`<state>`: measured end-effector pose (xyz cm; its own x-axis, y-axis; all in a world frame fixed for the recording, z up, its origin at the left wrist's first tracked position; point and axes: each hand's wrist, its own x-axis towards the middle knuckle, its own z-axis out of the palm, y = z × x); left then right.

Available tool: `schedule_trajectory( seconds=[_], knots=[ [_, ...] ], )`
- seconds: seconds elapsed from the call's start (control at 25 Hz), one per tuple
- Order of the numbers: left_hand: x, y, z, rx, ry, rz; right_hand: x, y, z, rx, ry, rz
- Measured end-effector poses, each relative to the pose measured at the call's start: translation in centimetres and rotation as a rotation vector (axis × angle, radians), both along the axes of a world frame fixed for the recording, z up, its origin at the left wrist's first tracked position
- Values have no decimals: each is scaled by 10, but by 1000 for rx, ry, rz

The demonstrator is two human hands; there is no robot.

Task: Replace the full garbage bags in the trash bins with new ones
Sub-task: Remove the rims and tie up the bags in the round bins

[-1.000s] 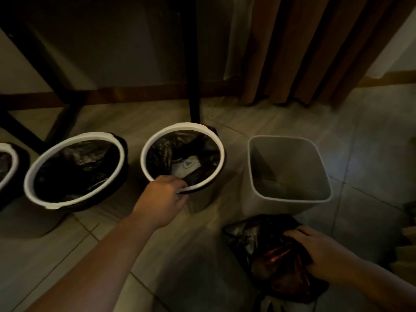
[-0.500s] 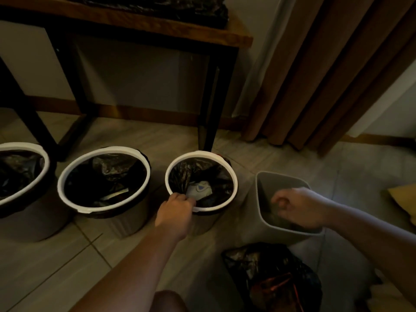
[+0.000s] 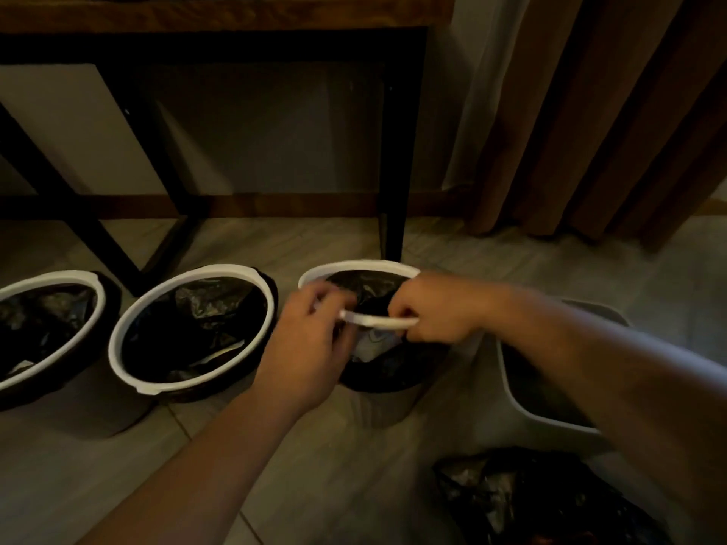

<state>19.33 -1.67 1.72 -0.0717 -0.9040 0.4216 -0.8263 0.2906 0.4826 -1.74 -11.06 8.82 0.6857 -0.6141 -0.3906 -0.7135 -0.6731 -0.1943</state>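
Three round bins with white rim rings and black bags stand in a row on the floor. Both my hands are at the rightmost round bin (image 3: 377, 399). My left hand (image 3: 310, 344) grips the near left part of its white ring (image 3: 358, 267). My right hand (image 3: 429, 308) grips the near right part, and the front of the ring is lifted off the bin. Inside lies the black bag (image 3: 369, 289) with white paper trash (image 3: 373, 344). To the right stands a square white bin (image 3: 523, 403) without a bag. A full black bag (image 3: 550, 501) lies on the floor at lower right.
The middle round bin (image 3: 189, 328) and left round bin (image 3: 47, 332) hold black bags under white rings. A dark-framed wooden table (image 3: 393, 159) stands just behind the bins. Brown curtains (image 3: 613, 131) hang at the right. The floor is tiled.
My right hand left the full bag on the floor, crossed over the square bin and took hold of the ring. The ring's front has risen. My view has moved closer.
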Motion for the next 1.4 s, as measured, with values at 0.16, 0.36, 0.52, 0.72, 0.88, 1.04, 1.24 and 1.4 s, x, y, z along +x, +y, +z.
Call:
schedule_trajectory(
  seconds=[0.16,0.36,0.52,0.72,0.88,1.04,1.24,1.4],
  knots=[
    [4,2,-38,187,320,365,-34,-45,33,-115,-264,-64],
    [3,9,-86,687,711,542,-70,-96,-7,-233,-1044,-553],
    [-5,6,-97,722,1170,558,-73,-124,-67,-202,-1176,-821],
    [-7,10,-89,767,1429,520,-66,-140,-101,3,-1297,-927],
    [-13,27,-78,814,1452,518,-60,-143,-99,16,-1314,-890],
    [-13,32,-76,769,1478,549,-54,-137,-104,-82,-1223,-1100],
    [-18,35,-76,749,1494,583,-44,-112,-126,204,-882,-1148],
    [-16,34,-75,719,1560,587,-29,-110,-146,354,-957,-1100]
  ],
)
